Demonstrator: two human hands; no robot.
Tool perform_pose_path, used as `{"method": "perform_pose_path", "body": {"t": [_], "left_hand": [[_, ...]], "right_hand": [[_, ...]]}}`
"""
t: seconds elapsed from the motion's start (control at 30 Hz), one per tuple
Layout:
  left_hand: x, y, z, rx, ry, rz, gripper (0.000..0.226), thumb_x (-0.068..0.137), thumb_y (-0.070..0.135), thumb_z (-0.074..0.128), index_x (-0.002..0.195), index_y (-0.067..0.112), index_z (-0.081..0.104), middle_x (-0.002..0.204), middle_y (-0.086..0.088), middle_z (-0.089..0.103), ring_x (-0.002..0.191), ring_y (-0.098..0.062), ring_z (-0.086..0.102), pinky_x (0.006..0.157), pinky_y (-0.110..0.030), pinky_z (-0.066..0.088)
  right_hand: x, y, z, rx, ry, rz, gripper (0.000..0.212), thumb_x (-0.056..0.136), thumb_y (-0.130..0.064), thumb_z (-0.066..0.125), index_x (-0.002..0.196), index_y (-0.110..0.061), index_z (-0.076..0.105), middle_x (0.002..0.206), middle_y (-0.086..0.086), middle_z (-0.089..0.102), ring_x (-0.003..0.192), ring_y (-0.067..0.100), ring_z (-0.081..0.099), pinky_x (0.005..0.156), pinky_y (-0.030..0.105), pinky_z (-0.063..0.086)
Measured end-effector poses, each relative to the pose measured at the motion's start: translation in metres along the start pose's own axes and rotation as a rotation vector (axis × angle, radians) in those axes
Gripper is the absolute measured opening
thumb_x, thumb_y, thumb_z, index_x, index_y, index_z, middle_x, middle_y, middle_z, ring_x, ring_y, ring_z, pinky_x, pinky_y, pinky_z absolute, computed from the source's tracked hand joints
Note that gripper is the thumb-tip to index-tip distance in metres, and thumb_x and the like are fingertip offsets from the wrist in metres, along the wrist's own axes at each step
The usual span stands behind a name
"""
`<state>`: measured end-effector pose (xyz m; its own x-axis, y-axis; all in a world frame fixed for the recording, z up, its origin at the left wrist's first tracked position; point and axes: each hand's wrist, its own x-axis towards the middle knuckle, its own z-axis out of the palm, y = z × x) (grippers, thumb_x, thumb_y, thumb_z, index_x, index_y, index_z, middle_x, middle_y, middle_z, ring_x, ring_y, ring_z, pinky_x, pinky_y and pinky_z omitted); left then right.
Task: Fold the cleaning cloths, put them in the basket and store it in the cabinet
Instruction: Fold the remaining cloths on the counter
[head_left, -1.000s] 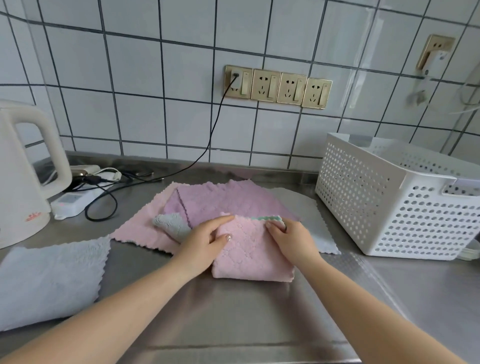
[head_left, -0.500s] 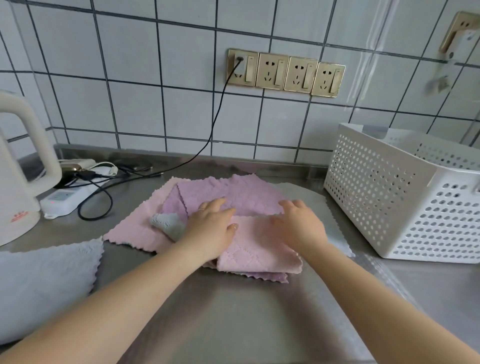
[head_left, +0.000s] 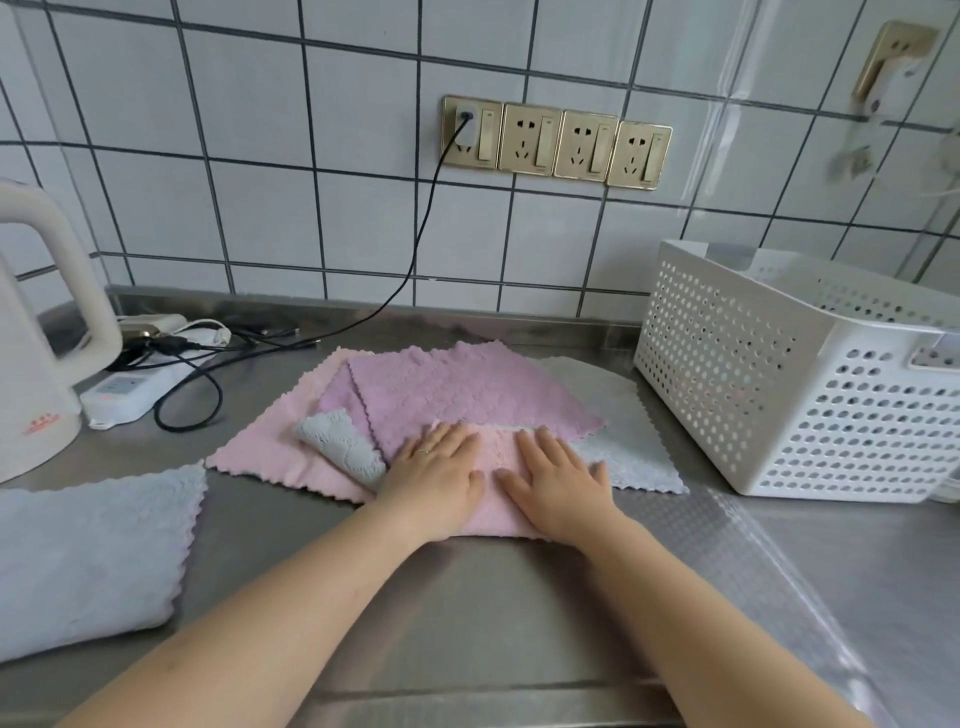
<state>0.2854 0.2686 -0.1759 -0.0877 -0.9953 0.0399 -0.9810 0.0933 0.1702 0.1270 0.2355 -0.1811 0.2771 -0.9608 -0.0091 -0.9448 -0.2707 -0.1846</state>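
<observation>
A folded pink cloth (head_left: 493, 452) lies on the steel counter, on top of a pile of spread cloths. My left hand (head_left: 439, 470) and my right hand (head_left: 553, 478) press flat on it side by side, fingers straight. Under it lie a purple cloth (head_left: 467, 384), a larger pink cloth (head_left: 265, 452), a grey cloth (head_left: 623, 426) to the right and a curled grey cloth corner (head_left: 343, 447). A pale blue cloth (head_left: 88, 556) lies apart at the left. The white perforated basket (head_left: 779, 374) stands at the right; its inside is mostly hidden.
A white kettle (head_left: 36, 332) stands at the far left. A white power strip (head_left: 124, 389) and black cables (head_left: 208, 374) lie behind the cloths. Wall sockets (head_left: 556, 140) sit above on the tiled wall. Clear film (head_left: 737, 545) covers the counter at right.
Both hands went from pinching the pink cloth's far edge to lying flat on it, after folding it over. The camera moved closer and tilted.
</observation>
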Motion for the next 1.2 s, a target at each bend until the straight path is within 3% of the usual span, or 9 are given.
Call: {"method": "perform_pose_path", "body": {"t": [0.23,0.5,0.63,0.7,0.77,0.83,0.9,1.1,1.2], "left_hand": [[-0.018,-0.022,-0.013,-0.115,0.144,-0.191,0.060,0.088,0.059,0.043,0.138,0.025,0.038,0.134,-0.002,0.051,0.122,-0.025,0.046,0.098,-0.036,0.041],[-0.006,-0.014,-0.032,-0.939,0.110,-0.148,0.050,0.086,0.014,0.064,0.130,0.033,0.052,0.134,0.005,0.054,0.116,-0.010,0.052,0.096,-0.027,0.044],[-0.018,-0.009,-0.034,-1.164,0.006,-0.193,0.051,0.089,0.003,0.053,0.125,0.039,0.055,0.121,-0.005,0.057,0.076,-0.013,0.055,0.046,-0.018,0.044],[-0.023,-0.011,-0.036,-1.215,0.061,-0.177,0.055,0.089,-0.002,0.049,0.119,0.042,0.057,0.120,-0.009,0.057,0.058,-0.011,0.044,0.039,-0.014,0.035],[-0.032,-0.015,-0.042,-1.318,0.092,-0.118,0.056,0.089,-0.008,0.047,0.119,0.038,0.058,0.127,-0.007,0.054,0.070,-0.009,0.048,0.049,-0.011,0.038],[-0.044,-0.024,-0.050,-1.405,0.131,-0.058,0.056,0.088,-0.011,0.047,0.119,0.034,0.059,0.136,0.002,0.049,0.102,-0.004,0.051,0.081,-0.013,0.042],[-0.056,-0.037,-0.061,-1.495,0.160,-0.041,0.053,0.089,-0.013,0.046,0.122,0.028,0.058,0.134,0.007,0.050,0.112,-0.001,0.051,0.095,-0.019,0.040],[-0.101,-0.102,-0.093,-1.621,0.206,-0.110,0.051,0.090,-0.013,0.042,0.128,0.019,0.055,0.120,-0.003,0.063,0.096,-0.011,0.064,0.071,-0.022,0.056],[-0.129,-0.145,-0.110,-1.605,0.287,-0.168,0.052,0.089,-0.015,0.041,0.130,0.015,0.052,0.115,-0.003,0.065,0.094,-0.010,0.066,0.070,-0.019,0.056]], "right_hand": [[-0.002,0.007,0.001,0.125,0.106,0.029,0.068,0.090,-0.065,0.027,0.147,-0.029,0.019,0.153,0.000,0.025,0.142,0.017,0.021,0.113,0.050,0.012],[-0.014,0.002,-0.010,0.433,0.239,0.033,0.068,0.088,-0.045,0.057,0.145,-0.023,0.026,0.149,0.003,0.028,0.130,0.021,0.041,0.099,0.035,0.037],[-0.018,0.001,-0.016,0.556,0.253,0.039,0.066,0.087,-0.031,0.063,0.143,-0.024,0.030,0.148,0.002,0.031,0.130,0.017,0.039,0.100,0.028,0.033],[-0.022,0.000,-0.020,0.625,0.295,0.031,0.063,0.086,-0.028,0.064,0.141,-0.025,0.035,0.145,0.002,0.035,0.128,0.016,0.040,0.099,0.022,0.030],[-0.028,-0.005,-0.025,0.693,0.343,-0.007,0.059,0.086,-0.025,0.065,0.139,-0.027,0.039,0.141,0.000,0.038,0.124,0.013,0.042,0.099,0.020,0.030],[-0.034,-0.014,-0.033,0.761,0.366,-0.077,0.058,0.086,-0.024,0.066,0.138,-0.029,0.041,0.138,-0.005,0.040,0.122,0.007,0.040,0.099,0.019,0.030],[-0.040,-0.027,-0.040,0.843,0.324,-0.137,0.057,0.087,-0.026,0.065,0.138,-0.032,0.040,0.135,-0.012,0.041,0.123,0.008,0.042,0.102,0.023,0.034],[-0.055,-0.102,-0.051,0.956,0.186,-0.286,0.049,0.091,-0.029,0.058,0.136,-0.040,0.042,0.125,-0.020,0.049,0.100,0.001,0.044,0.094,0.021,0.034],[-0.053,-0.159,-0.046,1.114,0.032,-0.319,0.049,0.091,-0.028,0.059,0.136,-0.039,0.043,0.128,-0.028,0.044,0.121,-0.004,0.043,0.099,0.017,0.033]]}}
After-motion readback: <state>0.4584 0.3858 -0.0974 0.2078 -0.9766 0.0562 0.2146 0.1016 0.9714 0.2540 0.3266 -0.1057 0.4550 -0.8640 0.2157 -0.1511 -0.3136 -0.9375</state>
